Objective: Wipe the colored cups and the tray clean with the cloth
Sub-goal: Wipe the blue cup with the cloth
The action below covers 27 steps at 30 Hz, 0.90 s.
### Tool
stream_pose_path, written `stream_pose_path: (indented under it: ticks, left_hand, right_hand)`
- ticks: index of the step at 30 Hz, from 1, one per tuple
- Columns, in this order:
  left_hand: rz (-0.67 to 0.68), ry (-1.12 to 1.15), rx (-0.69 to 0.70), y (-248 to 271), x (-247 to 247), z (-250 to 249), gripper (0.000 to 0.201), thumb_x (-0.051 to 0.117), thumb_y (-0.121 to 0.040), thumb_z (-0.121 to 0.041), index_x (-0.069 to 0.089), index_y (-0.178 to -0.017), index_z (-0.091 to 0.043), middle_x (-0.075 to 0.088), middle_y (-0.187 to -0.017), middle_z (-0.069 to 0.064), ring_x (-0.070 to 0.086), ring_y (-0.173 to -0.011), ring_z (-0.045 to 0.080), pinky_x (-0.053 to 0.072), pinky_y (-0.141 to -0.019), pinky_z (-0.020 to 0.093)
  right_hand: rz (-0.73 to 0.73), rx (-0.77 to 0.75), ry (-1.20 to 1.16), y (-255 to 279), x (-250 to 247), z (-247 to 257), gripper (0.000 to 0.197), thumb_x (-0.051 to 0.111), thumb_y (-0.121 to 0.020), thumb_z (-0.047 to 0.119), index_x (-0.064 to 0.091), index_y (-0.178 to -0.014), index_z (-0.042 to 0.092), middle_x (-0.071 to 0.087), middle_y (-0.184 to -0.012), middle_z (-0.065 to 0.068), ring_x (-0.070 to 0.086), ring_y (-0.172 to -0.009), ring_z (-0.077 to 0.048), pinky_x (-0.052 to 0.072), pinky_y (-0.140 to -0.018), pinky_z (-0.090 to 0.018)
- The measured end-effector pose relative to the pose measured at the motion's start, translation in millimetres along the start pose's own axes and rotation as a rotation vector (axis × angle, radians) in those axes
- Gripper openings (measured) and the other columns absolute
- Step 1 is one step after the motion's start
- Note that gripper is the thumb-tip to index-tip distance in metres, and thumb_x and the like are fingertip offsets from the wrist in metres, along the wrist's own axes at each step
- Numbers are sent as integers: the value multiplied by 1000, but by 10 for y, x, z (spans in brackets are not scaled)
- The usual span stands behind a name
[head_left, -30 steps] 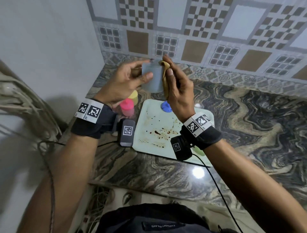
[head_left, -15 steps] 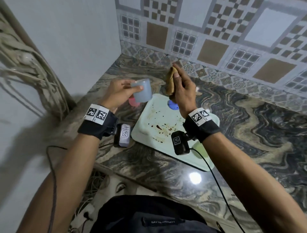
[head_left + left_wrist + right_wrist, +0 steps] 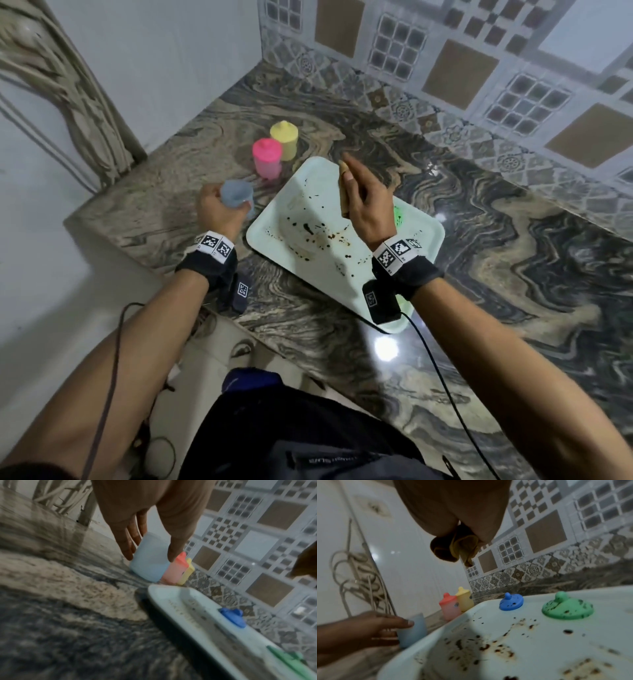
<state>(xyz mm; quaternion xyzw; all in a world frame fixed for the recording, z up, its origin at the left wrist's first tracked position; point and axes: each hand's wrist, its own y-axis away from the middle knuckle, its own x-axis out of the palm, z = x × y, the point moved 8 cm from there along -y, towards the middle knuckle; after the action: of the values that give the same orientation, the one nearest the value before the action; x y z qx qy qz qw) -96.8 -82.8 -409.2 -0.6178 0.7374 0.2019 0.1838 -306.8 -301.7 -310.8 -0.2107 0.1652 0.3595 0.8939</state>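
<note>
Marbled worktop's left corner: we set the light-blue cup (image 3: 236,194) down upright, left hand (image 3: 219,212) gripping it, beside the stained tray (image 3: 301,192); right hand (image 3: 368,202) clutches the cloth (image 3: 455,547).

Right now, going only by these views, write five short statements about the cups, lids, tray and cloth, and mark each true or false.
1. The left hand grips the light blue cup. True.
2. The cloth lies flat on the tray. False: it is bunched in the right hand, above the tray.
3. The pink cup and the yellow cup stand on the counter, off the tray. True.
4. The tray has been wiped clean. False: dark and rusty spots cover its surface.
5. The blue lid and the green lid sit on the tray, both speckled. True.
</note>
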Motion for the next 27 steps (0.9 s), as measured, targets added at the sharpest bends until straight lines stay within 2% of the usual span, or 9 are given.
stream_pose_path:
  ticks: [1, 3, 5, 7, 8, 14, 21, 24, 27]
  left_hand:
    - [-10, 1, -12, -13, 14, 26, 57, 84, -69, -21, 54, -115, -6, 64, -112, 12, 63, -94, 25, 47, -75, 28]
    - [-32, 13, -10, -47, 55, 48, 59, 83, -70, -21, 51, -117, -6, 63, -112, 13, 63, -95, 27, 47, -75, 28]
    - [-40, 36, 21, -83, 96, 48, 58, 81, -70, -22, 50, -117, -6, 61, -113, 13, 62, -97, 28, 49, -78, 30]
    - [-26, 44, 56, -133, 125, 13, 57, 78, -73, -23, 48, -118, -6, 58, -116, 13, 60, -97, 25, 50, -79, 32]
    - [-18, 41, 71, -174, 137, 1, 57, 77, -72, -24, 49, -118, -7, 58, -117, 13, 59, -97, 24, 51, -80, 33]
    - [18, 27, 130, -367, 181, -65, 57, 75, -69, -30, 48, -116, -15, 58, -118, 11, 60, -101, 29, 55, -82, 41]
    - [58, 23, 217, -458, 182, -82, 62, 75, -68, -37, 47, -118, -13, 55, -118, 11, 57, -104, 31, 54, -83, 47]
    - [-32, -16, 313, -445, 36, -190, 67, 73, -71, -42, 48, -124, -10, 53, -122, 13, 50, -114, 31, 47, -91, 39]
    - [-118, -15, 453, -422, -126, -425, 60, 69, -76, -40, 51, -123, -7, 55, -122, 13, 49, -115, 29, 42, -93, 37]
  right_hand:
    - [5, -35, 48, 8, -7, -5, 37, 45, -106, 32, 56, -139, 18, 63, -105, 16, 58, -81, 1, 51, -85, -19]
    - [35, -76, 94, 7, 21, -3, 42, 41, -105, 38, 56, -139, 18, 64, -100, 14, 56, -79, -3, 52, -85, -23]
    - [38, -126, 154, 5, 50, -26, 42, 41, -105, 36, 55, -140, 15, 69, -120, 0, 61, -102, -11, 52, -99, -34]
    - [28, -186, 239, -6, 71, -31, 38, 46, -106, 25, 56, -140, 12, 53, -146, -13, 53, -133, -20, 44, -111, -36]
    - [33, -213, 284, -13, 94, -18, 37, 47, -106, 23, 56, -140, 11, 48, -151, -13, 49, -138, -22, 45, -111, -37]
    - [83, -344, 546, 1, 309, -104, 43, 53, -104, 9, 47, -146, 17, 41, -155, -12, 43, -141, -30, 58, -81, -52]
    - [90, -323, 613, 32, 514, -47, 52, 58, -98, -1, 46, -146, 17, 40, -155, -13, 45, -139, -33, 59, -74, -52]
    - [72, -290, 654, 59, 583, 18, 50, 60, -97, -2, 50, -143, 14, 45, -152, -15, 52, -132, -35, 59, -67, -45]
    - [49, -271, 675, 99, 607, 62, 50, 60, -96, -4, 51, -142, 12, 46, -151, -16, 53, -132, -36, 58, -68, -45]
